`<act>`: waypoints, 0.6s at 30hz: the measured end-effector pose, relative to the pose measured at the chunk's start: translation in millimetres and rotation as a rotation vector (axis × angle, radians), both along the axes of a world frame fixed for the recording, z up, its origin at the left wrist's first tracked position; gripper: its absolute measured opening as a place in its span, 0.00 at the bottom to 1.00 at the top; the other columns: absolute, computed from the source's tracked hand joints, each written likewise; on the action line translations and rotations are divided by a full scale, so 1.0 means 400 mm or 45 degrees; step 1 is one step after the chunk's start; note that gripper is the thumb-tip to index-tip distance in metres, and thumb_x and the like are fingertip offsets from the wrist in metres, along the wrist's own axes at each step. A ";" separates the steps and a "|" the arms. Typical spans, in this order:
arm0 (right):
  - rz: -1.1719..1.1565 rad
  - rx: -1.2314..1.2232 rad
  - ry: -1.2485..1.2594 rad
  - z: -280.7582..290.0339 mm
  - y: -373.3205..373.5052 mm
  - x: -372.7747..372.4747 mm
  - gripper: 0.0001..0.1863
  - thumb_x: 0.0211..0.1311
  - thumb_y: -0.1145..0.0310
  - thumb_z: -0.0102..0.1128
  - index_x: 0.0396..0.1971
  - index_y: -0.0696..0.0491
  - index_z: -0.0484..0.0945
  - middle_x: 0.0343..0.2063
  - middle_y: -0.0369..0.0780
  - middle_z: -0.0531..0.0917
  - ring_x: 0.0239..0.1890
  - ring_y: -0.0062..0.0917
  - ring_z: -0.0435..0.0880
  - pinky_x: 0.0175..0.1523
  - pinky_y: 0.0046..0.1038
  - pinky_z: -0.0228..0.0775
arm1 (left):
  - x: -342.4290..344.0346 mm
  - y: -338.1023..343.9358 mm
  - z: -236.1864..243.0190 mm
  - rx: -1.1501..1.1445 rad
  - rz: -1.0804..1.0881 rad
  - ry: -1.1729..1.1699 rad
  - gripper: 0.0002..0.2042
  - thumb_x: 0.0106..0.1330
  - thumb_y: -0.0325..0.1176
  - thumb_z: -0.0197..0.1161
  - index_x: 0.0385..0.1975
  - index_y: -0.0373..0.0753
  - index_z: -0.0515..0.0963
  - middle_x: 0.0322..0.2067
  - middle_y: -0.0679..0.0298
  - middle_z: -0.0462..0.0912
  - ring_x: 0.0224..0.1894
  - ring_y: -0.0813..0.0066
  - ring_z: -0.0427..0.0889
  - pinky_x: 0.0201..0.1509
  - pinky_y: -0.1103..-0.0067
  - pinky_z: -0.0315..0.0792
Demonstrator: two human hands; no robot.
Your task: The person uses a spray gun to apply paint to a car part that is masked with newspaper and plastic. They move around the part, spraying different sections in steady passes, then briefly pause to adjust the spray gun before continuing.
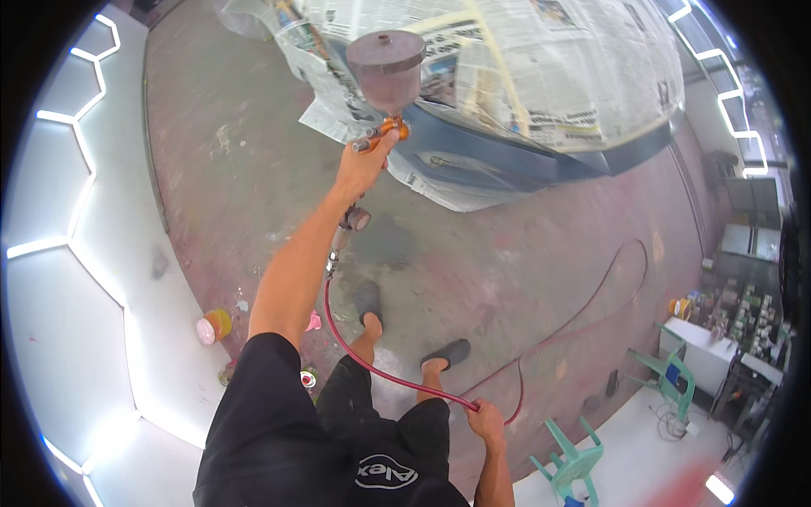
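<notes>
My left hand [363,167] is closed around the handle of a spray gun with an orange body [394,129], held out at arm's length. On top of the gun sits a large mauve-grey paint cup [385,72], upright. Below the grip hang a round gauge [358,220] and a metal coupling. From the coupling a red air hose [359,359] curves down to my right hand [487,420], which is closed around it near my right side. The gun is beside a grey-blue car bumper [481,150], with newspaper masking [583,72] above it. The gun's nozzle is hard to make out.
The hose loops over the stained floor on the right. A yellow-and-pink bucket [214,327] stands by the left wall. Green plastic chairs [576,460] and a white cabinet [699,351] are at the lower right. My slippered feet are below the gun.
</notes>
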State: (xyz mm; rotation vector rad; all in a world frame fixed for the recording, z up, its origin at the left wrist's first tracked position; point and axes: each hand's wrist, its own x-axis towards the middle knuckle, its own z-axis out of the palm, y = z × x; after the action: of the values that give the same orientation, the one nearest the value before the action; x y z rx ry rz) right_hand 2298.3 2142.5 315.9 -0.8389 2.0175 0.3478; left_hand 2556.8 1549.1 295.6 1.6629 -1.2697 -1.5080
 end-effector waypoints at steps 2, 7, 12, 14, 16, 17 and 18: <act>-0.058 0.001 0.029 0.001 0.080 -0.033 0.22 0.72 0.44 0.71 0.41 0.51 0.92 0.38 0.53 0.93 0.47 0.56 0.92 0.52 0.53 0.83 | -0.061 0.071 0.025 0.031 -0.082 0.121 0.27 0.78 0.63 0.69 0.38 0.40 0.87 0.24 0.70 0.80 0.17 0.83 0.73 0.20 0.78 0.65; -0.156 0.038 0.137 0.025 0.263 -0.134 0.21 0.72 0.45 0.70 0.42 0.49 0.93 0.38 0.52 0.93 0.47 0.55 0.92 0.52 0.53 0.83 | -0.174 0.240 -0.083 -0.228 0.165 -0.184 0.27 0.80 0.60 0.68 0.47 0.37 0.89 0.28 0.67 0.84 0.21 0.82 0.75 0.24 0.75 0.67; -0.340 0.005 0.234 0.017 0.465 -0.283 0.19 0.72 0.47 0.70 0.42 0.49 0.93 0.40 0.52 0.93 0.48 0.55 0.92 0.53 0.53 0.83 | -0.369 0.201 -0.161 -0.444 0.425 -0.186 0.26 0.81 0.58 0.68 0.47 0.36 0.90 0.27 0.66 0.85 0.25 0.81 0.77 0.33 0.72 0.73; -0.419 0.018 0.265 0.027 0.562 -0.321 0.19 0.71 0.47 0.70 0.43 0.49 0.93 0.40 0.52 0.93 0.48 0.55 0.92 0.53 0.54 0.83 | -0.484 0.239 -0.120 -0.146 0.417 0.008 0.27 0.79 0.62 0.69 0.49 0.38 0.89 0.25 0.67 0.80 0.19 0.79 0.74 0.24 0.72 0.67; -0.461 0.044 0.284 0.038 0.631 -0.358 0.19 0.71 0.47 0.71 0.43 0.49 0.93 0.40 0.52 0.93 0.48 0.55 0.92 0.53 0.54 0.82 | -0.609 0.267 -0.092 0.005 0.436 0.090 0.28 0.79 0.63 0.69 0.50 0.38 0.88 0.24 0.67 0.79 0.16 0.79 0.71 0.19 0.73 0.63; -0.459 0.047 0.281 0.039 0.659 -0.374 0.19 0.71 0.48 0.71 0.42 0.49 0.93 0.40 0.52 0.93 0.48 0.55 0.92 0.53 0.54 0.82 | -0.662 0.280 -0.094 0.014 0.426 0.142 0.28 0.78 0.63 0.69 0.50 0.38 0.87 0.24 0.68 0.78 0.16 0.79 0.70 0.17 0.74 0.62; -0.456 0.041 0.281 0.035 0.697 -0.390 0.19 0.71 0.48 0.71 0.42 0.49 0.92 0.40 0.52 0.93 0.48 0.55 0.92 0.53 0.54 0.82 | -0.714 0.303 -0.098 0.017 0.418 0.201 0.29 0.78 0.64 0.70 0.49 0.38 0.87 0.24 0.68 0.77 0.15 0.80 0.69 0.16 0.75 0.61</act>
State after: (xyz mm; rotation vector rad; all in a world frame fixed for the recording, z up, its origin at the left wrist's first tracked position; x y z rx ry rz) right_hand 2142.5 2421.4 329.7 -0.4191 2.3101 0.2758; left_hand 2271.1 1670.1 256.5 1.6314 -0.8572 -1.4151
